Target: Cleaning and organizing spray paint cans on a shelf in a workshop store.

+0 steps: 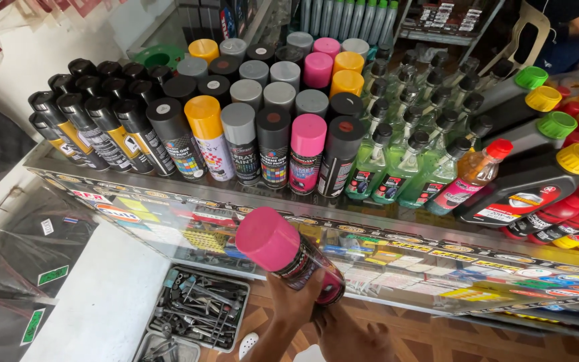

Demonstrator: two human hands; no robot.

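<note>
Below the glass counter (169, 201), both hands (316, 315) close around a pink-capped spray can (289, 255).

Both hands (316, 322) raised together low in view, fingers (283, 295) curled closed.

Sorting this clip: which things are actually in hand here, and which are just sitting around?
In hand:
- pink-capped spray can, held by both the left hand and the right hand

Just sitting around:
- rows of spray cans on the glass counter
- green spray bottles
- dark oil bottles
- tray of tools on the floor
</note>
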